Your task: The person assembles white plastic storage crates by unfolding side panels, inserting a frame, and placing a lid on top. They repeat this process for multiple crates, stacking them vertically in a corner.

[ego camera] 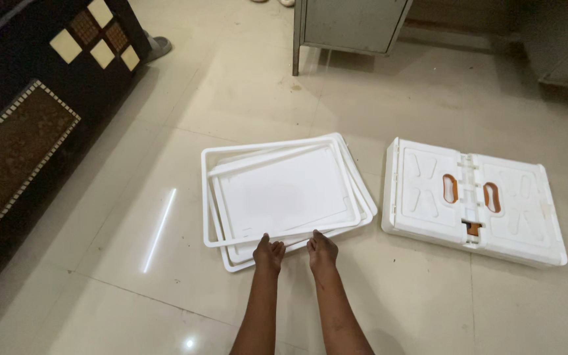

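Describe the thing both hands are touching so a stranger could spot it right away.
On the pale tiled floor, left of the folded white panel with orange slots, lies a stack of white rectangular frames. The left hand and right hand rest on its near edge; it alone is skewed, open-rimmed layers.

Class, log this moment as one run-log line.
left hand: on stacked white plastic frames | right hand: same, near edge | folded white plastic panel: right, apart

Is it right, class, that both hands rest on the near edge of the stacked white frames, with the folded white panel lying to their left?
No. The head view shows the folded white panel to the right of the stacked white frames. Both the left hand and right hand rest on their near edge.
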